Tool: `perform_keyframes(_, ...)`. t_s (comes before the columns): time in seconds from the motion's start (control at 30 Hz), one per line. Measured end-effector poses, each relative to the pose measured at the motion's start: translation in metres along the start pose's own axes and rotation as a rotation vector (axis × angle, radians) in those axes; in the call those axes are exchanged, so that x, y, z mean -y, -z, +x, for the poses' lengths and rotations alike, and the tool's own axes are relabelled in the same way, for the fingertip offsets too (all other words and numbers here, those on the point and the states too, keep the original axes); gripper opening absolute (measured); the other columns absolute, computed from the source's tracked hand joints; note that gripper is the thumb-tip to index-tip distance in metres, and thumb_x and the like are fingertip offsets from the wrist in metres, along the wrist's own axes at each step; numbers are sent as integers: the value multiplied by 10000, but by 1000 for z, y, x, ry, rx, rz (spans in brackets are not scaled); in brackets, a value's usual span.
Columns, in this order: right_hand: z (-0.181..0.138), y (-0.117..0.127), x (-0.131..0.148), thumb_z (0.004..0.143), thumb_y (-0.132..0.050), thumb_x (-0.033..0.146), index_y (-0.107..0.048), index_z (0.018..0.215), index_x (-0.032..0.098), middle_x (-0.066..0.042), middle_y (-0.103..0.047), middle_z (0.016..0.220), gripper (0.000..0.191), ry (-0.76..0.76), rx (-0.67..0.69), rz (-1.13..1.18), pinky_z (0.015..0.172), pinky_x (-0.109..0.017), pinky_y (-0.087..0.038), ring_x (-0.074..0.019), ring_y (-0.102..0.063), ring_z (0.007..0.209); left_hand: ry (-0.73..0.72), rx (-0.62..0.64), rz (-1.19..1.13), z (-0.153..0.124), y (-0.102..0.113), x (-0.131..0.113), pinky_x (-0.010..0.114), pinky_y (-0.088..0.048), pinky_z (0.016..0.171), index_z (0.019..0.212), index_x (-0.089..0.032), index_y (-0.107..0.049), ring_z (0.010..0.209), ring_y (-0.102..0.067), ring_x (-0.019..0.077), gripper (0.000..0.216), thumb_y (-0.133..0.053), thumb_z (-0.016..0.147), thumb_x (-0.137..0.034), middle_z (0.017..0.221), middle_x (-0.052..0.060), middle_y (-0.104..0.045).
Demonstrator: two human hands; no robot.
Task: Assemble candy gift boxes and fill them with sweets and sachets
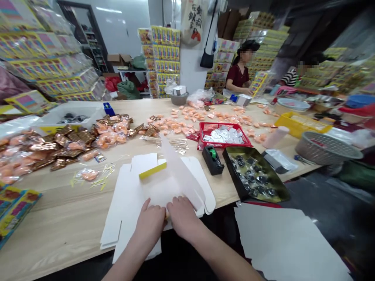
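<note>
A partly folded white cardboard box [158, 189] lies in front of me, on top of several flat white box blanks [121, 195]. Its tall right panel stands up at a slant, and a short flap with a yellow outer face rises at the far left. My left hand [150, 218] is closed on the box's near edge, index finger pointing forward. Close beside it, my right hand [183, 216] grips the same edge with curled fingers. Both thumbs are mostly hidden behind the cardboard.
Right of the box stand a black tape dispenser [213, 160], a dark tray [254, 175] of small black bagged items and a red basket [200, 134] of white packets. Orange and brown packets [73, 142] heap at left. More white sheets [287, 238] lie lower right. Two people sit across.
</note>
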State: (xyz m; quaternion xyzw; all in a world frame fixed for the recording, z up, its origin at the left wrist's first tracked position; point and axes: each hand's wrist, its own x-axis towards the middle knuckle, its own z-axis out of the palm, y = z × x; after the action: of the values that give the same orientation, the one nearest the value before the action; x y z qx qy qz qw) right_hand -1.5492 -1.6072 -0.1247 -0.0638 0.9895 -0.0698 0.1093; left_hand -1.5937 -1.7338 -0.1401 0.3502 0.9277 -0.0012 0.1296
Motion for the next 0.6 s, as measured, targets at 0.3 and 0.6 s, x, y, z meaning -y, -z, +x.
perform_keyframes(0.3,15,-1,-19,772,-603,209,-687,896,168,-96,-712,896,155,185,155,-85,1005,-461,-362,-241,-668,867,-28,142,-117,5,12,-1,539,-307,1093,774,-168,-738,847,-718,275,228,-510,786,-158,820,120,-758)
perform_keyframes(0.6,7,-34,-57,861,-527,81,-690,775,190,-33,-680,764,214,423,-195,-306,1151,-499,-293,-206,-656,871,-122,138,-183,-23,-11,-22,476,-499,868,1069,-153,-657,956,-661,309,320,-490,808,-71,1037,122,-704)
